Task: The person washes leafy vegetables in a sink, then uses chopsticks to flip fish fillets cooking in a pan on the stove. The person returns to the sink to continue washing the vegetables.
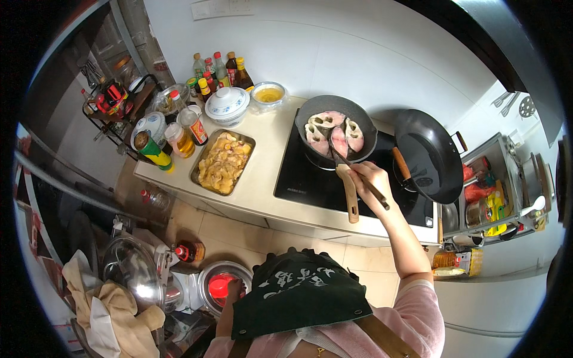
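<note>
My right hand (370,180) grips dark wooden chopsticks (374,190). Their tips reach into a dark frying pan (375,134), among several pale pink fish steaks (329,118). The pan stands on a black glass cooktop (288,179), its light wooden handle (352,203) pointing towards me beneath my right hand. Down at the lower left, my left hand (235,288) is beside a red plastic item (219,285) over a steel basin (205,274); its fingers are too dark and small to read. An empty black wok (452,165) with a wooden handle (401,163) rests right of the pan.
Left of the cooktop, a steel tray (254,147) holds yellowish marinated pieces. A lidded white bowl (227,105), a bowl of yellow liquid (268,93), sauce bottles (219,69) and an oil jug (180,141) stand behind and beside it. At the right is a metal rack (488,152) with kitchenware.
</note>
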Motion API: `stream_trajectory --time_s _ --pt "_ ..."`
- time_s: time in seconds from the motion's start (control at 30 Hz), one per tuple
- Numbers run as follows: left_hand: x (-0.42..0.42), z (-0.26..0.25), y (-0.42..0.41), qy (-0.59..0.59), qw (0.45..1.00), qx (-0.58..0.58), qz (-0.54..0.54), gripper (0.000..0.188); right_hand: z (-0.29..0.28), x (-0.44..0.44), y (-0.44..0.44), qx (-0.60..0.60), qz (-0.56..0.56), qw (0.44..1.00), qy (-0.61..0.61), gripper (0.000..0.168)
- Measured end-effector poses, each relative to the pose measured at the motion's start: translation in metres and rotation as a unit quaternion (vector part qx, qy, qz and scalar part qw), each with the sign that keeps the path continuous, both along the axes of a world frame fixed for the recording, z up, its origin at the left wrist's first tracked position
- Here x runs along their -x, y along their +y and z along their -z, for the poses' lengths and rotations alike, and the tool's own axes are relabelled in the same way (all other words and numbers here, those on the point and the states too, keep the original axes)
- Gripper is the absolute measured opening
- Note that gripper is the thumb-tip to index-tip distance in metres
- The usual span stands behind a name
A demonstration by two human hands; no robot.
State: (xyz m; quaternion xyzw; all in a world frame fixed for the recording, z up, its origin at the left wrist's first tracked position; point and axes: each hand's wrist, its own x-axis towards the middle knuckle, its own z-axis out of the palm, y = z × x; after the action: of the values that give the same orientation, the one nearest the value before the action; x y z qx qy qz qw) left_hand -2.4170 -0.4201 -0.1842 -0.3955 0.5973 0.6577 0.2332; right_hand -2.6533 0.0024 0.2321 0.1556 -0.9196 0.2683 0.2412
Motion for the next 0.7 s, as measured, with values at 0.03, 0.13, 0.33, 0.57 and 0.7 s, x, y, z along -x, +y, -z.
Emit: stream_trajectory --time_s 0.03,0.13,0.33,0.57,0.7 --pt "0.001 -0.009 0.003 -0.002 1.000 0.008 -0.001 0.016 0.002 0.001 -0.001 -0.007 0.000 1.000 0.006 0.013" --pt "0.010 -0.041 0.015 -0.007 0.999 0.033 -0.009 0.017 0.006 0.006 0.000 0.003 0.002 1.000 0.006 0.013" --pt "0.009 -0.041 0.007 0.002 0.995 0.073 0.061 0.020 -0.008 0.006 0.016 0.066 0.014 0.998 -0.002 0.008" --pt "0.015 -0.020 0.005 -0.009 0.999 0.013 0.039 0.021 -0.027 0.001 0.031 0.132 0.058 0.984 -0.103 0.014" --pt "0.017 -0.007 0.001 0.019 0.998 -0.059 -0.007 0.022 -0.027 0.005 0.015 0.059 0.000 0.997 -0.049 0.013"
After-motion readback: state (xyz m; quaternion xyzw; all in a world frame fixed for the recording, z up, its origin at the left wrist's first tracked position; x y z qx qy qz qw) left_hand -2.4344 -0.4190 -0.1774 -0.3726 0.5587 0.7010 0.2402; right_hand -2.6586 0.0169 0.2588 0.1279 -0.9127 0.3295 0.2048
